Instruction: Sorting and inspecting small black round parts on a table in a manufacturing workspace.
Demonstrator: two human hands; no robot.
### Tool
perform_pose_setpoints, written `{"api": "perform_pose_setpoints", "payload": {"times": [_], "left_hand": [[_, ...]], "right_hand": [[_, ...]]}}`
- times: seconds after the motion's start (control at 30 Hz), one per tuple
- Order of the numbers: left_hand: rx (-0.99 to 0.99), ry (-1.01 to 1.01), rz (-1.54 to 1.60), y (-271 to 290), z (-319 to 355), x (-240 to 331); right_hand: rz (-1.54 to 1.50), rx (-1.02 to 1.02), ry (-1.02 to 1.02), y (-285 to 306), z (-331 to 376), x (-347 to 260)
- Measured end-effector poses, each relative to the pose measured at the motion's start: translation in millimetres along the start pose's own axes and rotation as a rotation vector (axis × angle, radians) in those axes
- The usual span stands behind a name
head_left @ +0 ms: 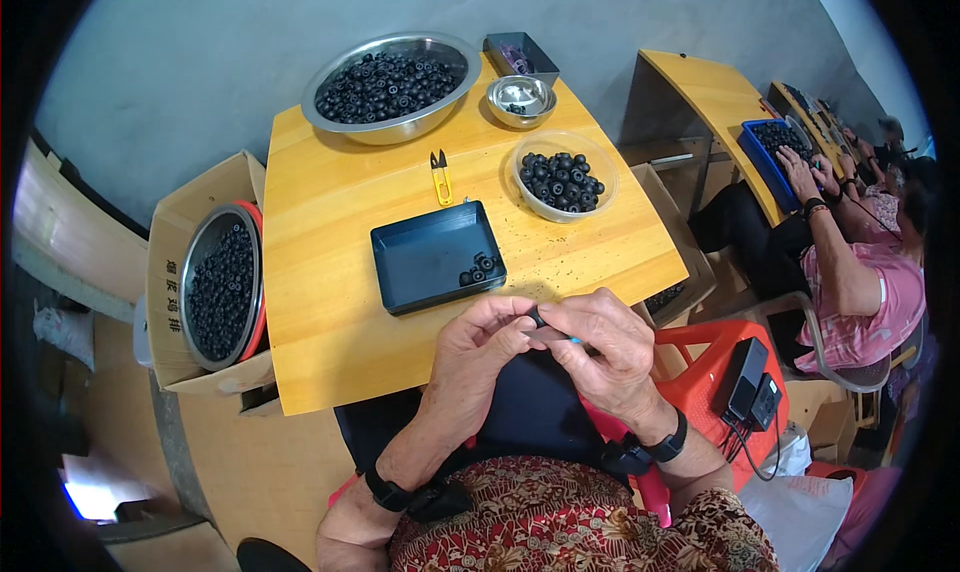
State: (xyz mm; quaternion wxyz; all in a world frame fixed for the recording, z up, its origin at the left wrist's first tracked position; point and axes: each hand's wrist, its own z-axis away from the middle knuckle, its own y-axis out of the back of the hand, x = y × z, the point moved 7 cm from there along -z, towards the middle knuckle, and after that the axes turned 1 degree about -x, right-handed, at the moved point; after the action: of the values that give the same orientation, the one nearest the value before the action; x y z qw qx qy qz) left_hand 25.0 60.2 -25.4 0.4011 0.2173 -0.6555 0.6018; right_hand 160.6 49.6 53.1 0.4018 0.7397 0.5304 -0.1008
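Observation:
My left hand (pixel 480 347) and my right hand (pixel 610 347) meet in front of the table's near edge, fingers closed. Between their fingertips is a small black ring-shaped part (pixel 538 318), mostly covered; my left hand pinches it. A thin, flat, grey blade-like tool (pixel 543 334) runs from my right fingers under the part, with a bit of blue by the right fingers. Just beyond my hands lies a shallow black tray (pixel 425 257) with several black ring parts (pixel 482 269) in its near right corner. A clear round tub (pixel 517 177) of similar parts (pixel 565 184) stands right of the tray.
Yellow thread snips (pixel 441 180) lie beyond the tray. Farther back stand a large steel basin (pixel 395 132) of black parts, a small steel bowl (pixel 520 117) and a dark box (pixel 545 64). Left is a carton (pixel 165 262) holding another basin. A red stool (pixel 700 347) and a co-worker (pixel 850 282) are right.

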Motion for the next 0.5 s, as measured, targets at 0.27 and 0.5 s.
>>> {"api": "perform_pose_setpoints", "payload": {"times": [0.27, 0.5], "left_hand": [[-0.02, 0.074, 0.122, 2.3, 0.7, -3.9], [-0.019, 0.091, 0.271, 3.5, 1.7, -4.2]], "right_hand": [[0.069, 0.013, 0.088, 0.3, -0.8, -7.6], [0.35, -0.012, 0.196, 1.7, -0.1, -8.1]]}}
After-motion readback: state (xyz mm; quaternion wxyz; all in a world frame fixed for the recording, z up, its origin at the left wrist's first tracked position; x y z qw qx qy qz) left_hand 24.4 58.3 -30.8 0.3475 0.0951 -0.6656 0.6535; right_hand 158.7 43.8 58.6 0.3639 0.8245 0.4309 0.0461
